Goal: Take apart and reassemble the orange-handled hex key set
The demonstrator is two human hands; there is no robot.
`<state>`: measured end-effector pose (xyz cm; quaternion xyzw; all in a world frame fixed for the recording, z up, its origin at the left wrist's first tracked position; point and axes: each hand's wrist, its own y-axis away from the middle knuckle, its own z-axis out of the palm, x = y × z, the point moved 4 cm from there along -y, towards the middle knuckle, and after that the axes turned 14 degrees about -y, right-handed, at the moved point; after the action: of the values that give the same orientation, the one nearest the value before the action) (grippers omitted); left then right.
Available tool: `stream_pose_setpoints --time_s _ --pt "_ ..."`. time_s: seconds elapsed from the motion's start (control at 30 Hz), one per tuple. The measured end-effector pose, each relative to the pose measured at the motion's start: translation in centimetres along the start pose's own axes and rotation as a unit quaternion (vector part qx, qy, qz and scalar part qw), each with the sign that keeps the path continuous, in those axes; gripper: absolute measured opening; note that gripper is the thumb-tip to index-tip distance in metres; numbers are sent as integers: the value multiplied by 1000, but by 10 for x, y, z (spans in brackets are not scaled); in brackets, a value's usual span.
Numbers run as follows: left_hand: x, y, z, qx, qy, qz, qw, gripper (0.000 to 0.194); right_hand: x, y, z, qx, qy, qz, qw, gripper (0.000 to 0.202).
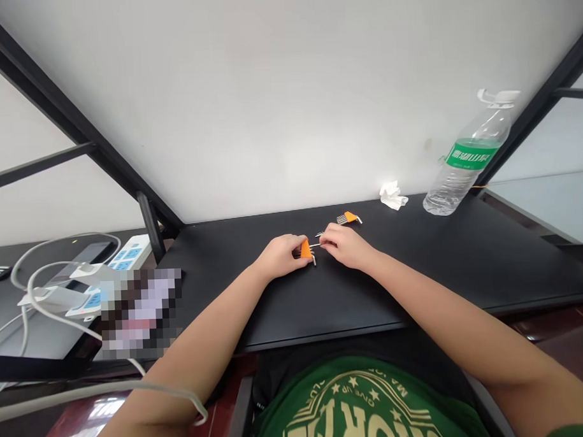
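In the middle of the black desk (285,314), my left hand (282,257) is closed around an orange hex key holder (306,248), with a few metal keys sticking out of it. My right hand (345,244) pinches a thin silver hex key (316,245), whose other end reaches the orange holder; whether it sits inside a slot I cannot tell. Just beyond my right hand lies a second orange holder (351,216) with several hex keys in it. Another small metal piece (319,234) shows beside my right fingertips, partly hidden.
At the back right stand a clear plastic bottle (471,158) with a green label and a crumpled white tissue (393,196). To the left are a white power strip (130,253), looping white cables (31,298) and a blurred-out object (142,313). Black metal frame bars (77,114) flank the desk.
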<state>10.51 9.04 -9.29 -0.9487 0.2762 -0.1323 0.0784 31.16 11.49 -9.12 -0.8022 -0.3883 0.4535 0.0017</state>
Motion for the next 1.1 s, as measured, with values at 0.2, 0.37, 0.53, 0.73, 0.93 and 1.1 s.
stream_pose_setpoints --time_s 0.2,0.37,0.53,0.73,0.93,1.1 --pt "5 -1 -2 5 -8 12 1000 19 -8 0 6 -15 -14 -10 1000 14" --pt "15 -2 -3 19 -6 45 999 21 -11 -1 17 -10 -123 43 991 20" --pt "15 -1 -4 34 25 21 999 17 -3 0 15 5 -194 131 972 13" --pt "10 1 -7 45 80 -1 996 16 -5 2 14 -61 -218 143 964 33" --pt "9 3 -5 19 127 -1 992 14 -1 2 15 -93 -193 106 971 26" --pt "15 4 -6 -13 154 12 988 13 -1 1 11 -111 -155 82 978 23"
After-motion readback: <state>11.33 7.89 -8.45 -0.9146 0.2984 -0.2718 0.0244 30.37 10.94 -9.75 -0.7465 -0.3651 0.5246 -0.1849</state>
